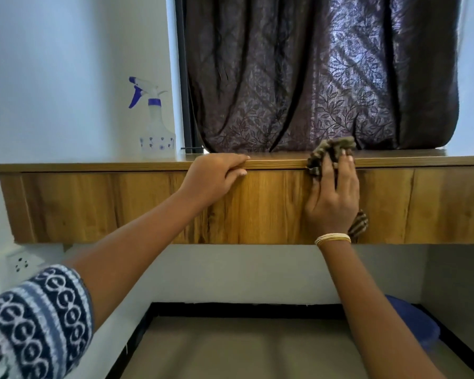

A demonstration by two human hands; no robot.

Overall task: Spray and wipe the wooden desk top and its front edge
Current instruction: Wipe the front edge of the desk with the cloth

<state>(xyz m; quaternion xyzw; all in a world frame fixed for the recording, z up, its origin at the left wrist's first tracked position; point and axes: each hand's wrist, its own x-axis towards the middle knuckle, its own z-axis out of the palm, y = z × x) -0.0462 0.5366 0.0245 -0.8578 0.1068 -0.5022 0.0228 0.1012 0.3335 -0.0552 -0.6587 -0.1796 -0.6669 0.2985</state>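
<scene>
Plainly the right hand's fingers (344, 166) lie nearly straight and a little spread, pressing a brown striped cloth (331, 150) against the desk's front edge (279, 163). The cloth bunches above the fingertips onto the desk top (394, 154), and a tail of it shows at about four o'clock from the right hand (331, 203), near the wrist. I judge the cloth soft, light and limp; it will fold and slip unless kept under a flat palm, so the best hold is a broad press over its middle. The wrist, ringed with pale bangles (332, 237), runs down into a forearm reaching up from five o'clock. The left hand (214, 177) hooks close-set fingers over the edge, thumb below, bracing. A spray bottle (157, 127) stands untouched on the top at about ten o'clock, well apart from both hands.
</scene>
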